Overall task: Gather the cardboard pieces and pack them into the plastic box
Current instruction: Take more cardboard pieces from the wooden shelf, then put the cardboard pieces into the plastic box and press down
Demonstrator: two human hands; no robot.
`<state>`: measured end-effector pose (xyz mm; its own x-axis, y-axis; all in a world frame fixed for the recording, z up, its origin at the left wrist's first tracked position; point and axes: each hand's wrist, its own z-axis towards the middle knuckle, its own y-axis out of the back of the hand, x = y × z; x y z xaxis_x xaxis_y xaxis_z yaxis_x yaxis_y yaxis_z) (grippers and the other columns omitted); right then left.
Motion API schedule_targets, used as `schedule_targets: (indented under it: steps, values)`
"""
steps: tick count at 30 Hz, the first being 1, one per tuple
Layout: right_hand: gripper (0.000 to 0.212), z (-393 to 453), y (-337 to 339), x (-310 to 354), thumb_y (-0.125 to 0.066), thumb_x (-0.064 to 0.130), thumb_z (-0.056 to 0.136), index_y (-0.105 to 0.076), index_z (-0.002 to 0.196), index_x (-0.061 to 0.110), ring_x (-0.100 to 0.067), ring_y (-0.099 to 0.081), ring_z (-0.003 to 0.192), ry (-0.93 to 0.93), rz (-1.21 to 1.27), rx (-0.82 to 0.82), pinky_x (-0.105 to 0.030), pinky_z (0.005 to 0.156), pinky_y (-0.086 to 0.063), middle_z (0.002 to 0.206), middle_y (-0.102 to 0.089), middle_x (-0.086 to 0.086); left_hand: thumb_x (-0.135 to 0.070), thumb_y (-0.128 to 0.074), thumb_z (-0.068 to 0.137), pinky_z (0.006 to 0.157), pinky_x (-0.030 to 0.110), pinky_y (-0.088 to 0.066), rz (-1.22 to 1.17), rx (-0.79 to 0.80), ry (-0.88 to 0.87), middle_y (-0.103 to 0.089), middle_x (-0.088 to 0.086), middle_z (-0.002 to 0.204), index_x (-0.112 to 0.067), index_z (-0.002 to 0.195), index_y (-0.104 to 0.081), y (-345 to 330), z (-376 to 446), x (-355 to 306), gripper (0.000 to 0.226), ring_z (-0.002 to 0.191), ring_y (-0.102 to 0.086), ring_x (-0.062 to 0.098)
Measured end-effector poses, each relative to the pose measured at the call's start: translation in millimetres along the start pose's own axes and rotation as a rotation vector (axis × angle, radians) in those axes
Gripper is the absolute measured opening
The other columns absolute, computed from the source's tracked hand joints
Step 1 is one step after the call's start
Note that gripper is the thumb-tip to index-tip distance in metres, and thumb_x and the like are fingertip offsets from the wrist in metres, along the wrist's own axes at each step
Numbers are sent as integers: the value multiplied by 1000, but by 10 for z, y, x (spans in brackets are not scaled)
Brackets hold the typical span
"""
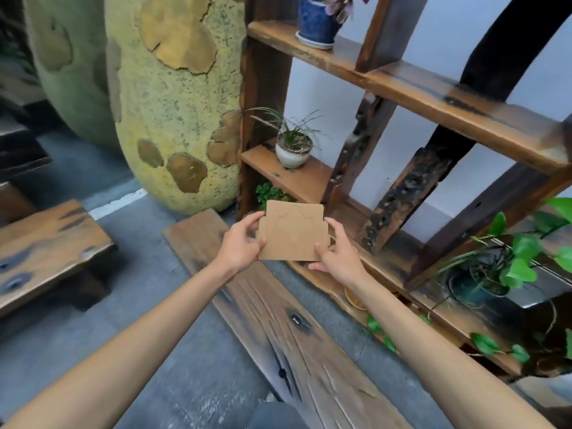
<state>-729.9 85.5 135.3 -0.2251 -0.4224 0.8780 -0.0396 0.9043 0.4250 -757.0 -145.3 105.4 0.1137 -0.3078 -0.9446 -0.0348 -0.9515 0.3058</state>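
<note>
Two bare arms reach out ahead of me over a grey floor (173, 305), where a long weathered wooden plank (288, 329) lies flat and runs diagonally away toward the lower right. On the left I see a low wooden bench (46, 246) with dark knots. Behind it rises a big rounded yellow-green sculpture (176, 97) with brown patches. To the right stands a dark rustic wooden shelf (433, 97) against a pale wall. It carries a blue patterned pot (315, 23) on the upper board, a small white pot with thin grassy leaves (292, 150) on a lower board, and a leafy green plant in a dark pot (483, 274) at the right edge.

My left hand (240, 246) and right hand (339, 255) grasp the cardboard pieces (292, 233) between them, in the air in front of the shelf's lower part and above the far end of the plank. Left fingers pinch the left edge, and the right thumb presses on the lower right corner with fingers behind. The pieces look stacked, edges slightly offset, though I cannot tell how many there are. The flat brown face is turned toward me, nearly upright, with the long axis running left to right. A faint cut outline shows on the upper part of the face.
</note>
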Motion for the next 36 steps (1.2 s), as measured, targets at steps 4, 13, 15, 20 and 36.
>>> schedule_targets:
  steps: [4, 13, 15, 20, 36]
  values:
    - [62, 86, -247, 23, -56, 15, 97, -30, 146, 43, -21, -79, 75, -29, -35, 103, -32, 71, -65, 130, -62, -13, -2, -68, 89, 85, 55, -61, -14, -52, 72, -68, -3, 120, -28, 145, -53, 197, -125, 202, 64, 101, -72, 28]
    - [70, 371, -940, 105, -56, 11, 97, -28, 152, 43, -23, -78, 81, -40, -36, 294, -34, 71, -65, 140, -56, -13, -14, -69, 83, 86, 57, -60, -79, -220, 217, -65, -14, 115, -39, 138, -56, 680, -341, 676, 62, 114, -67, 33]
    - [74, 458, -1085, 139, -57, 11, 97, -23, 156, 41, -24, -78, 84, -53, -27, 322, -37, 74, -65, 139, -55, -11, -12, -69, 84, 88, 57, -60, -92, -253, 232, -64, -18, 112, -39, 137, -56, 773, -352, 759, 61, 114, -67, 34]
    - [53, 713, -1481, 279, -58, 12, 99, -40, 149, 16, -29, -76, 87, -79, -80, 405, -42, 78, -65, 111, -62, -11, -5, -67, 90, 76, 52, -64, -122, -385, 308, -62, -2, 124, -32, 141, -54, 1002, -371, 883, 59, 114, -65, 34]
    - [36, 1124, -2848, 722, -63, 35, 97, -59, 131, 25, -25, -66, 102, 288, -509, 791, -31, 82, -43, 98, -76, -10, 4, -66, 90, 69, 35, -60, -258, -842, 540, -64, 6, 128, -22, 140, -55, 1550, -873, 1501, 57, 102, -69, 29]
